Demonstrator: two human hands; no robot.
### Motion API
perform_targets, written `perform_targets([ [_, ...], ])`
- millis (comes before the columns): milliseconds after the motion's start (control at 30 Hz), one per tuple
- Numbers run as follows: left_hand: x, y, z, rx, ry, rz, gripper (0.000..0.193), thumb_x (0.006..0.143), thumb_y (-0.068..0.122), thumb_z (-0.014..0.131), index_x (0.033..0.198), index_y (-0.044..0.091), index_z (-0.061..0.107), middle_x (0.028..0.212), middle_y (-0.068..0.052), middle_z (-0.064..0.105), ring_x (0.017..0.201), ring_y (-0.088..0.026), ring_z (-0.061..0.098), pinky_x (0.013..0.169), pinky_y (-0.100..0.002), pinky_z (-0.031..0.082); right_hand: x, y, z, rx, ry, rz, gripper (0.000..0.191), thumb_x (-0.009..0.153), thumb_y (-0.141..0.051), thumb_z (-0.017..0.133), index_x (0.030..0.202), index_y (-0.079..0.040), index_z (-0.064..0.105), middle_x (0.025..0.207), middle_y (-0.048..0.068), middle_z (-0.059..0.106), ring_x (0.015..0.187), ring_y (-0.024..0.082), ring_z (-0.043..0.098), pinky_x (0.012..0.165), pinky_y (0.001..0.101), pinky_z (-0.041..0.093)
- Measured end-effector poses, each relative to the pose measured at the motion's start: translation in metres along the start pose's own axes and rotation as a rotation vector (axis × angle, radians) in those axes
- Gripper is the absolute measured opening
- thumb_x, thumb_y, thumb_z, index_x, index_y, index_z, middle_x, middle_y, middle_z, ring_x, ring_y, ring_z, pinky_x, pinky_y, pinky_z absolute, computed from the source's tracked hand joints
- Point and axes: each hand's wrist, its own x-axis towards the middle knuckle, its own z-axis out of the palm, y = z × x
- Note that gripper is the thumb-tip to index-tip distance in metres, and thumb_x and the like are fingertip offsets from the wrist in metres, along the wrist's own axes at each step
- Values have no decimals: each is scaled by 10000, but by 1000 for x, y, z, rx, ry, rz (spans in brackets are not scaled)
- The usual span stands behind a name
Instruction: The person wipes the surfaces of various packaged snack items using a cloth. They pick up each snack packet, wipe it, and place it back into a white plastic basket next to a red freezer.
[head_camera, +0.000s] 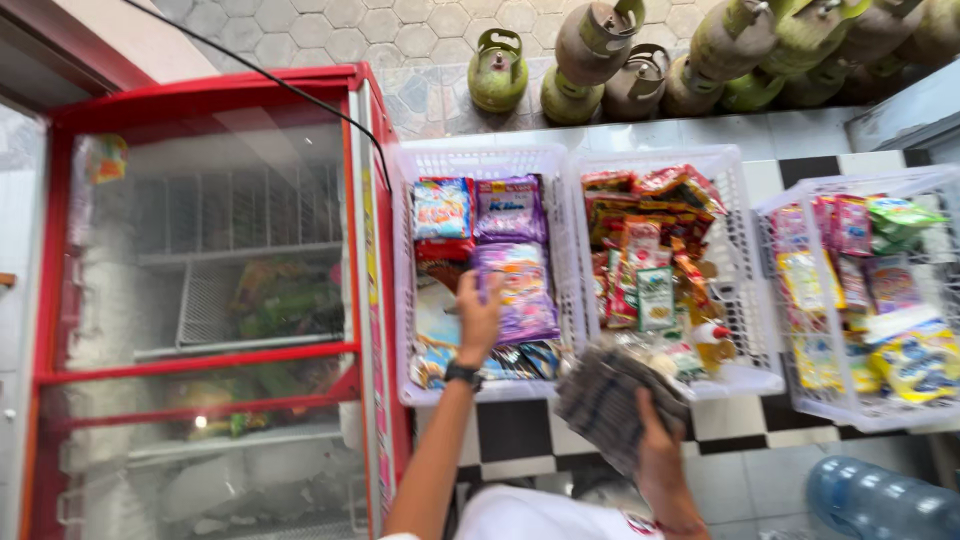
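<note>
Two hands are at work over the white baskets: the left hand (478, 318) reaches into the leftmost basket (404, 290), fingers curled onto a purple sachet strip (515, 285) whose long axis runs away from the person. The right hand (655, 440) is closed around a grey stack of packets (610, 400), held low near the middle basket (745, 300), slanting up-left.

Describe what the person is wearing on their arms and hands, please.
Both hands are bare, without gloves. The left hand has a dark watch strapped round its wrist, and that forearm is uncovered. The right hand has a thin reddish band at the wrist. A white garment shows at the bottom edge.
</note>
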Motion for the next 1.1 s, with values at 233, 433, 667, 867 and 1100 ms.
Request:
perform_targets([
  [233, 13, -37, 41, 716, -54, 479, 786, 909, 303, 632, 1557, -28, 335, 1598, -332, 308, 1480, -490, 288, 1192, -557, 280, -20, -6, -13, -71, 185, -26, 422, 944, -130, 623, 1352, -19, 617, 1303, 125, 688, 1148, 224, 679, 977, 367, 533],
  [433, -4, -41, 48, 814, -447, 509, 614, 1021, 452, 509, 1574, 201, 419, 1671, -173, 265, 1548, -415, 216, 1198, -663, 166, -17, 20, -36, -270, 272, 12, 357, 983, -88, 616, 1303, 66, 655, 1282, 159, 708, 1151, 221, 678, 984, 351, 529],
  [667, -3, -45, 62, 854, -480, 326, 640, 988, 435, 532, 1548, 149, 412, 1646, -197, 287, 1516, -435, 205, 1159, -691, 155, -8, 18, -37, 9, 136, 154, 377, 986, -95, 563, 1341, 24, 609, 1306, 134, 672, 1144, 199, 655, 944, 346, 543],
  [867, -35, -34, 56, 658, -346, 281, 664, 1010, 377, 543, 1531, -13, 412, 1577, -278, 371, 1485, -441, 291, 1164, -630, 222, -13, -14, -53, -47, 219, 187, 379, 997, -153, 577, 1336, 13, 609, 1196, 145, 707, 1018, 241, 690, 855, 376, 563],
  [1100, -121, 8, 49, 446, -341, 260, 524, 986, 265, 622, 1416, -19, 526, 1485, -246, 520, 1380, -403, 493, 1127, -478, 400, -7, -63, -108, 82, 217, 69, 379, 1014, -212, 568, 1319, 11, 608, 1162, 143, 724, 980, 255, 716, 827, 414, 583],
])
